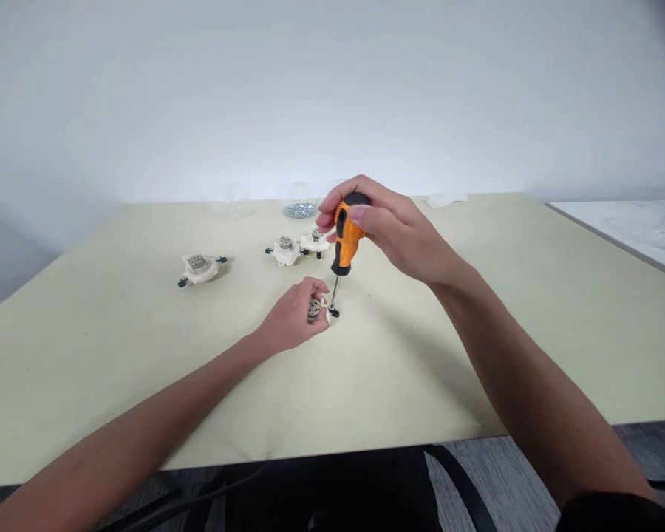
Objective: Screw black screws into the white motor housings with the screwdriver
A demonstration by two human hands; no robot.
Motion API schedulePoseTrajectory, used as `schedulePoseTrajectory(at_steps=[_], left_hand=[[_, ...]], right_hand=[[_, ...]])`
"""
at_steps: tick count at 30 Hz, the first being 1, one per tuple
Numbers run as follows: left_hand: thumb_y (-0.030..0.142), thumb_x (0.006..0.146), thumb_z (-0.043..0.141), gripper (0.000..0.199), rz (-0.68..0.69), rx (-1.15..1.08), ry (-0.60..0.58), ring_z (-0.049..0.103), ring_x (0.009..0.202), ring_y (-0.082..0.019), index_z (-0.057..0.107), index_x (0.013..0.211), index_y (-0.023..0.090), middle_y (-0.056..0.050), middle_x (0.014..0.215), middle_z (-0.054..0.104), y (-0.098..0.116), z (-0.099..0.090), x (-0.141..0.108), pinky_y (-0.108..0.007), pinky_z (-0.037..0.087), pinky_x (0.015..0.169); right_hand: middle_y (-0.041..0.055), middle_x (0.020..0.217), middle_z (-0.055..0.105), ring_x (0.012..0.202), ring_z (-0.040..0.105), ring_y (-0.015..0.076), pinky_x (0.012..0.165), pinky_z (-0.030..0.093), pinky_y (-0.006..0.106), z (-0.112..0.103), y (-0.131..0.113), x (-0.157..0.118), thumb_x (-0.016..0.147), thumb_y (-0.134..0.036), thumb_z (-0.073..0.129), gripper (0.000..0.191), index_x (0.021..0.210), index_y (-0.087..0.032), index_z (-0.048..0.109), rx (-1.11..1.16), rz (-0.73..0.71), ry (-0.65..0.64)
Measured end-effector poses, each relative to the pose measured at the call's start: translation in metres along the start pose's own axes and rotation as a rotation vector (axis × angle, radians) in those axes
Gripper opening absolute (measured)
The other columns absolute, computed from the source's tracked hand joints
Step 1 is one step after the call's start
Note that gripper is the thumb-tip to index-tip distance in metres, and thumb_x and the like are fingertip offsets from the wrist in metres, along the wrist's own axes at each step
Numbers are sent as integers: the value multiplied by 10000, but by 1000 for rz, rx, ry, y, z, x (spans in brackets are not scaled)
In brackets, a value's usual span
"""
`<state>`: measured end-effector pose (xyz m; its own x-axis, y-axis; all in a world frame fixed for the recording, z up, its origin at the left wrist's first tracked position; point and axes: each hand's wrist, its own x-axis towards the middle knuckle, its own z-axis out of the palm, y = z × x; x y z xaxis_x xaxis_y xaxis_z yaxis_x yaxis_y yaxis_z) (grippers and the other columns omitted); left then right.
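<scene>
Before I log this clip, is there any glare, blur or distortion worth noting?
Head view: bright glare washes the white wall above the cream tabletop; a soft shadow from the right hand falls across it; the wide lens stretches the table's edges; a dark smudge blurs the top-right corner; the orange screwdriver looks reasonably sharp.

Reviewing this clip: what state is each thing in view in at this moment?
Right hand: gripping the screwdriver, raised above the table.
Orange-and-black screwdriver: near upright, shaft pointing down.
Black screw: at the screwdriver's tip.
Left hand: holding the white part.
White part: held at the table, grey centre showing.
Three other white parts: lying on the table, untouched.
Clear bowl: holds small metal pieces.
</scene>
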<state>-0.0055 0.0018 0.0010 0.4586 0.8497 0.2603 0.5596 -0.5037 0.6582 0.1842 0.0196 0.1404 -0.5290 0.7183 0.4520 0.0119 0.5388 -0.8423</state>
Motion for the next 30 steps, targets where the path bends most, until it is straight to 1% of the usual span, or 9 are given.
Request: schedulePoseTrajectory(at_steps=[4,8,12,16,20,22,25,28,30], left_hand=[[200,789,525,319,25,-1,14,566,878,-189,400,1082,222,-35,971,581,0,0,0,-356,459,796],[214,797,523,322,3,11,7,575,872,-194,398,1093,222,-39,966,590,0,0,-1,-349,464,772],[230,804,525,324,-7,25,10,575,864,-195,398,1102,221,-41,958,594,-2,1,-2,-346,467,759],[226,804,523,322,-5,25,5,575,849,-192,400,1101,223,-40,954,591,-1,1,-2,-347,467,751],[216,800,524,311,14,11,14,573,874,-197,403,1087,219,-41,960,586,0,1,-1,-360,465,777],[208,790,535,312,27,8,28,570,884,-200,408,1075,216,-41,961,584,0,1,0,-370,463,793],[197,775,546,315,38,19,38,568,899,-205,417,1062,212,-46,974,580,1,1,0,-374,462,804],[195,780,539,312,30,21,30,571,885,-200,417,1067,211,-45,977,581,1,0,0,-367,464,795],[201,787,533,316,23,16,19,574,887,-198,412,1079,213,-41,969,586,2,-1,0,-361,465,794]], right_hand=[[63,1040,584,1001,591,164,848,522,313,5,-4,1,915,-327,518,205,1023,-163,576,-44,-36,53],[26,851,544,805,614,133,749,534,307,9,3,5,892,-383,562,217,937,-172,536,-56,-47,131],[12,841,492,686,568,102,676,516,298,9,15,9,932,-436,452,247,945,-194,502,38,-37,164],[52,1010,550,835,585,137,758,518,328,2,12,6,923,-326,393,268,1102,-193,541,102,23,61],[80,1163,569,1047,578,184,825,521,328,-6,-6,-1,897,-305,498,381,1261,-197,529,5,50,-66],[68,1111,587,1038,582,184,821,523,318,-8,-13,-2,879,-316,550,373,1231,-193,565,-37,40,-111],[42,1008,594,947,583,167,763,520,292,-6,-17,-1,830,-326,635,302,1104,-199,620,-126,32,-96],[18,892,572,807,547,134,676,487,269,-1,-13,2,787,-364,693,273,996,-212,605,-253,16,-8],[2,800,532,735,501,117,659,459,268,2,-7,3,833,-393,642,222,949,-215,580,-342,-11,90]])
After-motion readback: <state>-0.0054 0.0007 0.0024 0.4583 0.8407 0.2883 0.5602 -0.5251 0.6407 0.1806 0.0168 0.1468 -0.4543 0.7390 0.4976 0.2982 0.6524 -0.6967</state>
